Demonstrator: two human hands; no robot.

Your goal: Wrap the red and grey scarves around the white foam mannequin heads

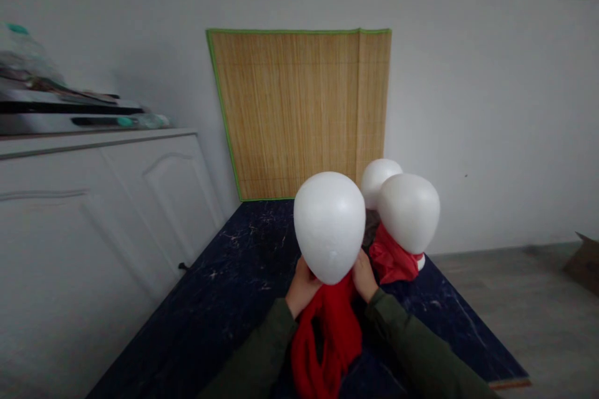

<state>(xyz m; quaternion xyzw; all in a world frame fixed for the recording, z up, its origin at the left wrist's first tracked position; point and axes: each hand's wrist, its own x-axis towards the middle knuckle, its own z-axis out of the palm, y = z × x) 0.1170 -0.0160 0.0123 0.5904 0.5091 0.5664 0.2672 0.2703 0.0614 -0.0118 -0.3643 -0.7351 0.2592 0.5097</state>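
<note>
A white foam head [330, 224] stands upright at the middle of the dark blue marbled table [253, 262]. Red cloth [334, 330] hangs below its chin and falls toward me in loops. My left hand [302, 288] is at the left side of the neck, against the cloth, its fingertips hidden behind the foam head. On the right side of the neck is my right hand [364, 275], its fingers also mostly hidden behind the head. What either hand grips cannot be made out.
Right of centre stand two more white heads, a nearer one [409, 213] with red satin cloth [393, 257] and a farther one [378, 181] by dark cloth. A bamboo mat [304, 112] hangs behind. White cabinets [140, 212] border the left; a cardboard box [584, 262] is at far right.
</note>
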